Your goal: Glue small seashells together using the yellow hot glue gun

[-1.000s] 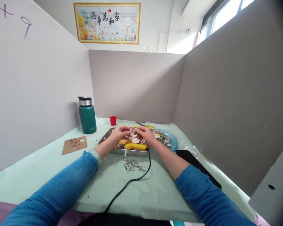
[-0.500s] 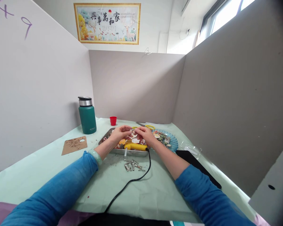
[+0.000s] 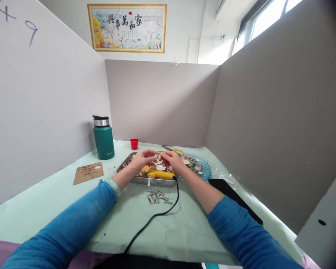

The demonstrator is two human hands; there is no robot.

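Above the metal tray (image 3: pixel 138 180), my left hand (image 3: pixel 144 158) and my right hand (image 3: pixel 171 160) meet fingertip to fingertip. Both pinch a small pale decorative piece (image 3: pixel 158 157), its exact kind too small to make out. Across the tray's near edge lies a yellow hot glue gun (image 3: pixel 161 174), its clear glue stick end pointing down and its black cord (image 3: pixel 154 216) running toward me. White, orange and dark red bits fill the tray under my hands. Several silver metal clips (image 3: pixel 157 197) lie in a loose pile in front of it.
A blue fluted plate (image 3: pixel 207 168) of small colourful pieces stands right of the tray. Yellow-handled scissors (image 3: pixel 177 151) and a red cup (image 3: pixel 134 144) sit behind. At left are a green bottle (image 3: pixel 103 140) and brown card (image 3: pixel 88 173); at right, a black flat object (image 3: pixel 235 201).
The small piece has turned slightly between my fingertips. Both hands stay almost in the same place.
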